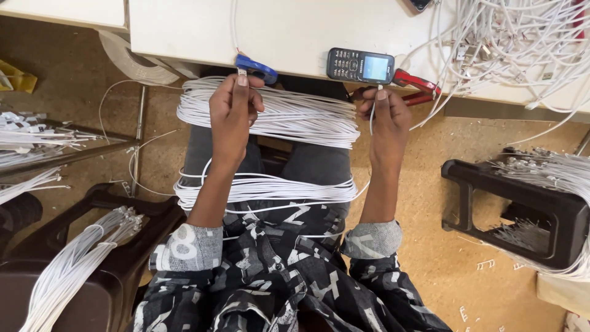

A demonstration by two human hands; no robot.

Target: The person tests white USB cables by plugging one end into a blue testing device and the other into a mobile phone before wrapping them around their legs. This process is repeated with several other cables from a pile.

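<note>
White cable bundle (270, 117) across lap, under both hands. Left hand (232, 114) pinches a connector (242, 72); right hand (386, 120) pinches a cable end (379, 88). Phone (360, 66), blue cutters (257, 66) on tabletop (289, 31) just beyond.

Keypad phone (360, 66) on table edge (295, 37); dark stool (522, 197) right.
</note>
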